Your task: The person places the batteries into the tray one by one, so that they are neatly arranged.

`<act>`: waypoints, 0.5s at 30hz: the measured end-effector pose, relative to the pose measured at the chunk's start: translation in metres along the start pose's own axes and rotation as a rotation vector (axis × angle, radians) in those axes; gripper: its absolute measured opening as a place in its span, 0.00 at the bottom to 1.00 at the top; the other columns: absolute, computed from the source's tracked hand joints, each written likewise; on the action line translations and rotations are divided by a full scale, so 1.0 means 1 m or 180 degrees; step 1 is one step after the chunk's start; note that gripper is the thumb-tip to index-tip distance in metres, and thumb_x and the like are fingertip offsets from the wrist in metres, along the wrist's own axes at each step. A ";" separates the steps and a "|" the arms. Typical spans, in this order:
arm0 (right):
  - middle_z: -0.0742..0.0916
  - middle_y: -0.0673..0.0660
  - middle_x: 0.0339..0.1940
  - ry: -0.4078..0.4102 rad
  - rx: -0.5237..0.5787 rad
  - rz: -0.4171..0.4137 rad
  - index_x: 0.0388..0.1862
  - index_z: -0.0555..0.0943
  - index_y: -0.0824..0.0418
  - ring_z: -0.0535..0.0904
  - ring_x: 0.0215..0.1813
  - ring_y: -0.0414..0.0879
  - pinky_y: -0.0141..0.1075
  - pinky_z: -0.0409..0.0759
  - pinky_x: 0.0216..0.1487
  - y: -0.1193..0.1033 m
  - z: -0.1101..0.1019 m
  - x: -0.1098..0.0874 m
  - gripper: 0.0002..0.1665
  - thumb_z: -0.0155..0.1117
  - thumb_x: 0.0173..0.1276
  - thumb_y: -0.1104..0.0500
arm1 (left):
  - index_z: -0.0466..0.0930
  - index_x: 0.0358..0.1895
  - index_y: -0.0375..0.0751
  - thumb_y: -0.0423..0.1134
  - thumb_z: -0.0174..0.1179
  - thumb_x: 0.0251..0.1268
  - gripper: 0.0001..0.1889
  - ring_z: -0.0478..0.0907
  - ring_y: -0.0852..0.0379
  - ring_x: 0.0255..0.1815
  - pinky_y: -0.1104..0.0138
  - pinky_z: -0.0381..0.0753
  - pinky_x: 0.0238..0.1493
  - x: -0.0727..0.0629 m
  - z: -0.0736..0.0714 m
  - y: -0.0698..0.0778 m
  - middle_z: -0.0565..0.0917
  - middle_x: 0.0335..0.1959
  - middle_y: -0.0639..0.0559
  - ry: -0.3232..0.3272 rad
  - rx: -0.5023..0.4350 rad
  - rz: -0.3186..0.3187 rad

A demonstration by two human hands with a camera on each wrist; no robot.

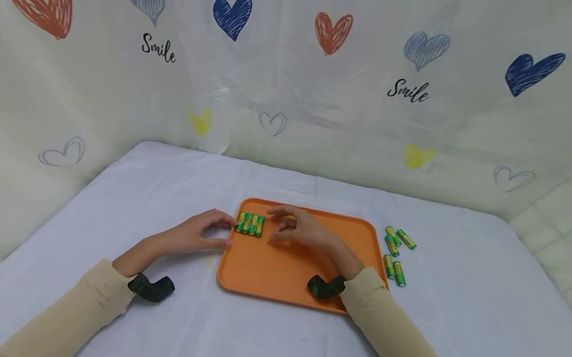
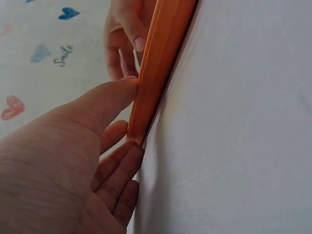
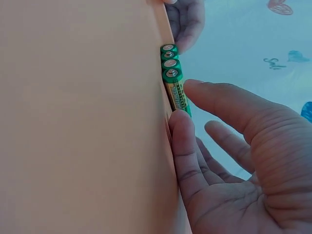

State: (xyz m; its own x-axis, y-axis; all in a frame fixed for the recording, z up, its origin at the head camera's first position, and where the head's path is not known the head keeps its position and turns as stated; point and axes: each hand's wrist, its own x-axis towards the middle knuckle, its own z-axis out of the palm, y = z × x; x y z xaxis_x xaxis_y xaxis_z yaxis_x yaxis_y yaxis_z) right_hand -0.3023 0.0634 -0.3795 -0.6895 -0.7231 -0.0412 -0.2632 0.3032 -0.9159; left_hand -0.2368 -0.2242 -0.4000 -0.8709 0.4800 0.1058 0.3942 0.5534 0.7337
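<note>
Sleeves [image 1: 381, 315] near | left hand [image 1: 190, 233], unclenched, touches tray [image 1: 269, 272] left | right hand [image 1: 303, 229], grasping nothing, beside four batteries [image 1: 253, 224] | head view alone: loose batteries [image 1: 400, 274] right

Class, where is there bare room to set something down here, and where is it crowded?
Bare: the near-left part of the orange tray, between its near rim, left rim and the right forearm; also the white table right of the loose batteries. Crowded: the tray's far-left corner, where four lined-up batteries lie between the left grip and right grip.
</note>
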 end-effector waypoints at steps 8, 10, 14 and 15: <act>0.74 0.65 0.62 0.0016 0.0089 0.0066 0.68 0.68 0.68 0.79 0.44 0.47 0.34 0.79 0.41 0.002 -0.006 -0.010 0.32 0.65 0.66 0.68 | 0.73 0.62 0.42 0.49 0.66 0.63 0.27 0.72 0.50 0.62 0.50 0.65 0.67 -0.001 0.001 -0.001 0.76 0.59 0.48 -0.0006 0.0016 0.0012; 0.74 0.65 0.62 0.0054 0.0093 0.0054 0.68 0.68 0.68 0.80 0.44 0.47 0.34 0.80 0.40 0.003 -0.008 -0.013 0.32 0.66 0.66 0.67 | 0.73 0.62 0.42 0.49 0.66 0.64 0.27 0.72 0.49 0.62 0.50 0.65 0.67 -0.001 0.001 -0.001 0.75 0.59 0.48 0.0000 0.0017 0.0012; 0.75 0.66 0.61 0.0170 0.0068 0.0046 0.67 0.69 0.68 0.81 0.45 0.47 0.35 0.81 0.39 0.004 -0.014 -0.021 0.32 0.66 0.66 0.66 | 0.73 0.63 0.42 0.48 0.66 0.64 0.27 0.72 0.49 0.62 0.49 0.65 0.67 -0.001 0.001 -0.002 0.75 0.60 0.47 0.0006 -0.0008 0.0015; 0.75 0.66 0.61 0.0191 0.0046 0.0036 0.67 0.69 0.68 0.81 0.46 0.48 0.35 0.81 0.39 0.005 -0.015 -0.024 0.32 0.66 0.66 0.66 | 0.73 0.63 0.42 0.48 0.66 0.64 0.27 0.72 0.49 0.62 0.49 0.65 0.67 -0.001 0.001 -0.003 0.76 0.60 0.47 0.0008 -0.0014 0.0013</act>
State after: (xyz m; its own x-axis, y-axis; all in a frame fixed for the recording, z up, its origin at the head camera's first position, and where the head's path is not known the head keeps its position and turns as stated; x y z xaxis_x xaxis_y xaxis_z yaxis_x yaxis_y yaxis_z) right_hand -0.2975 0.0914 -0.3769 -0.7316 -0.6811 -0.0279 -0.2457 0.3017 -0.9212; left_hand -0.2372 -0.2253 -0.4028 -0.8701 0.4804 0.1105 0.3964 0.5486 0.7362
